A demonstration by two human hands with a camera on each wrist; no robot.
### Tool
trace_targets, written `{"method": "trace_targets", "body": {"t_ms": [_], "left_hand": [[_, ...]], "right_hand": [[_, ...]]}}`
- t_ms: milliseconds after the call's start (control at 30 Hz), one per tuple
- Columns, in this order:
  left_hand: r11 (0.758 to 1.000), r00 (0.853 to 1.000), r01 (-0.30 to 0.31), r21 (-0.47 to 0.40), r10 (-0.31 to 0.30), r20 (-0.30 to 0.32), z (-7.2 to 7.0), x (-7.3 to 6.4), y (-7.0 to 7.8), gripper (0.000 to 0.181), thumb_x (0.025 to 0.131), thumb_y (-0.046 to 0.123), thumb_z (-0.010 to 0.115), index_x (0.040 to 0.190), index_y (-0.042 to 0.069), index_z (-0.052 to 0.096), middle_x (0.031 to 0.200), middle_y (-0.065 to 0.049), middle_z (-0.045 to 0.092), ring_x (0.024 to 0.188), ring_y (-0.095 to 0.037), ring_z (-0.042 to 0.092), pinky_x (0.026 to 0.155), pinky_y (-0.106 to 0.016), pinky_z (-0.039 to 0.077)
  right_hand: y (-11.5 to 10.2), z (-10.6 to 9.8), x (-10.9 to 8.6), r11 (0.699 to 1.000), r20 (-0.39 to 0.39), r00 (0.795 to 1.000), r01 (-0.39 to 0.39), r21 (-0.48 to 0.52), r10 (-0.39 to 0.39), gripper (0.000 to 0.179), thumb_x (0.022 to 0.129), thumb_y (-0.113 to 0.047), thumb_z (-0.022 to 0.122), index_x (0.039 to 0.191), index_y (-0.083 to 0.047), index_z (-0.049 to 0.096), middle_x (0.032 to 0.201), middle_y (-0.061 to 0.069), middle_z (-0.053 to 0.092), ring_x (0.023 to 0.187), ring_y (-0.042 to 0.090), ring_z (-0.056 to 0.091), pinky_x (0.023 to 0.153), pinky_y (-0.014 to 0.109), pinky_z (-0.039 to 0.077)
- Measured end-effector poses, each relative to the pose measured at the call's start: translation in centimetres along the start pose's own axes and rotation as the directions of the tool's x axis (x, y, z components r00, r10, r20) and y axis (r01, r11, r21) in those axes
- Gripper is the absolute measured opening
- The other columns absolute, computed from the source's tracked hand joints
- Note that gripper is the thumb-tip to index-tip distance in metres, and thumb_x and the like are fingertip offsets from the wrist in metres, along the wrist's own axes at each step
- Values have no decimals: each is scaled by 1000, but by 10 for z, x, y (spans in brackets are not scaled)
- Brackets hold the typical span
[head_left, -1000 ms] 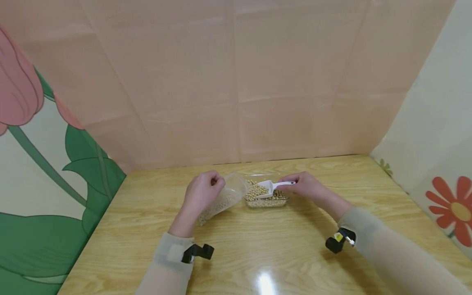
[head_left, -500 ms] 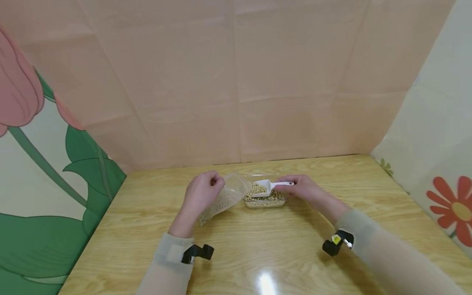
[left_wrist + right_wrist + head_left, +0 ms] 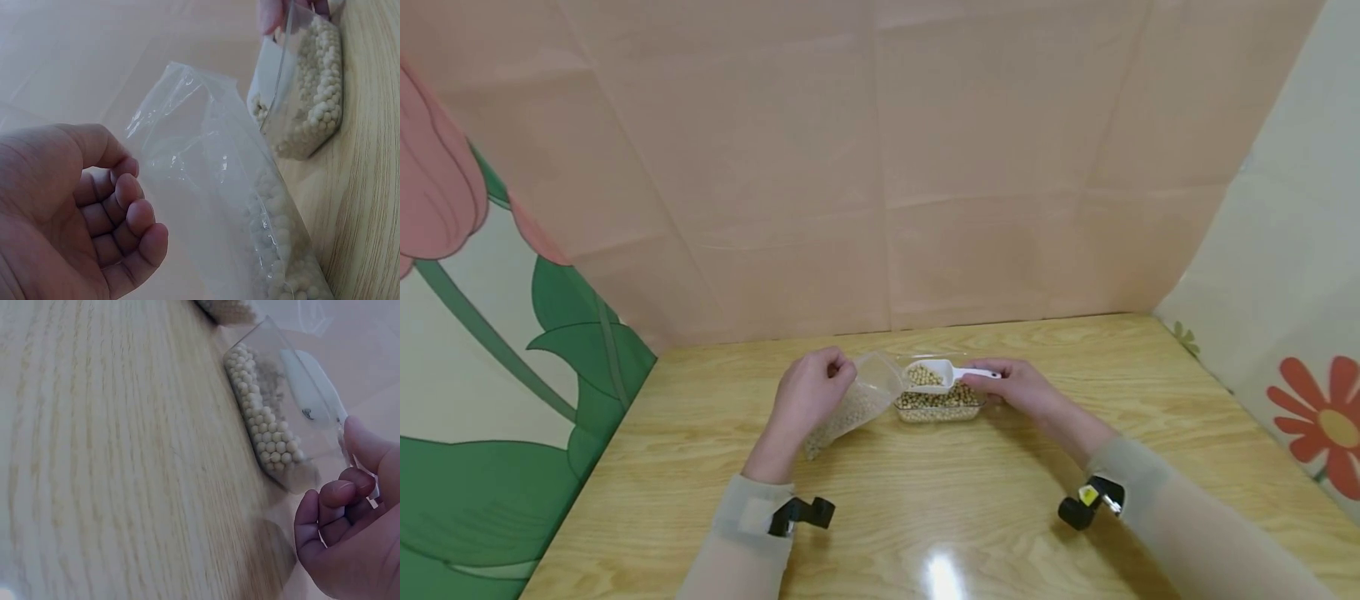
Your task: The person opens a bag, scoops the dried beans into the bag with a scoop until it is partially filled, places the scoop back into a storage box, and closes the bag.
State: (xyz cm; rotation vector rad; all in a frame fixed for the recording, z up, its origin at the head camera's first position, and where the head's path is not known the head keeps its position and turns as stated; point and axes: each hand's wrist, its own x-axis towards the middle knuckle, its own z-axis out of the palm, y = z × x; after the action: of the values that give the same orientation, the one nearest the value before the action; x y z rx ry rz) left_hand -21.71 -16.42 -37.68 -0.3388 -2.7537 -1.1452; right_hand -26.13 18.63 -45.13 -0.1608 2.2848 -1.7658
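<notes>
My right hand (image 3: pixel 1017 383) grips the handle of a white scoop (image 3: pixel 950 375), which carries a heap of round beige beans (image 3: pixel 923 376). The scoop is just above the far part of a clear rectangular container (image 3: pixel 942 414), which holds more of these beans. To its left, my left hand (image 3: pixel 811 393) pinches the top edge of a clear plastic bag (image 3: pixel 187 131) between thumb and forefinger, its other fingers curled. The bag's mouth stands open toward the scoop, and beans (image 3: pixel 278 244) lie in its lower part. In the right wrist view the container wall partly covers the scoop.
The wood-grain table (image 3: pixel 880 517) reaches back to a pink sheet (image 3: pixel 880 167). A wall with painted flowers (image 3: pixel 1333 429) stands on the right, and a painted tulip panel (image 3: pixel 475 375) on the left. Each wrist wears a black camera mount (image 3: pixel 801 514).
The scoop has risen out of the beans in the container and moved slightly left toward the bag, bearing a load of beans. My left hand and the bag have stayed put.
</notes>
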Motion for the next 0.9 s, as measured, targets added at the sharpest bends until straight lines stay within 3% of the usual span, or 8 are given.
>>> {"method": "trace_targets", "body": {"t_ms": [167,300,433,667,800,900], "left_hand": [[1000,1000,7,-4,-7,5,-1,0,0,24,111,19,59,96,10,76,71,-1,60,56,-18,46,58,-36,41],[1000,1000,11,0,-11,0,-1,0,1,23,110,19,60,95,12,76,72,-1,61,57,-18,47,59,-36,42],[1000,1000,16,1,-16,-1,-1,0,2,23,110,19,60,95,12,76,73,-1,62,58,-18,48,60,-36,43],[1000,1000,12,0,-12,-3,-1,-1,3,22,110,19,60,96,12,76,74,-1,63,58,-18,49,61,-37,43],[1000,1000,5,8,-5,-8,-1,0,2,21,109,19,60,96,13,76,75,0,64,59,-18,50,62,-37,44],[1000,1000,6,14,-6,-8,-1,0,2,21,109,19,60,96,14,76,76,0,64,59,-18,51,63,-37,45]], "right_hand": [[-4,-1,-6,998,0,1000,16,56,-17,41,107,-28,76,139,-2,72,93,4,65,80,17,57,71,32,52],[-10,-1,-10,997,-41,999,1,74,2,51,106,-32,78,146,-1,68,127,7,70,104,20,66,89,33,56],[-15,-3,-15,996,-60,998,1,88,4,60,106,-34,77,152,1,62,156,13,57,125,22,63,102,32,55],[-27,-10,-22,991,-76,996,46,127,-36,51,107,-28,76,147,3,66,158,15,51,117,7,61,101,30,56],[-36,-13,-26,990,-71,996,64,125,-56,45,107,-27,76,142,2,70,164,19,46,119,8,60,100,27,56],[-43,-12,-29,991,-68,995,74,108,-67,46,106,-29,77,140,1,71,157,12,55,121,10,60,101,27,56]]}}
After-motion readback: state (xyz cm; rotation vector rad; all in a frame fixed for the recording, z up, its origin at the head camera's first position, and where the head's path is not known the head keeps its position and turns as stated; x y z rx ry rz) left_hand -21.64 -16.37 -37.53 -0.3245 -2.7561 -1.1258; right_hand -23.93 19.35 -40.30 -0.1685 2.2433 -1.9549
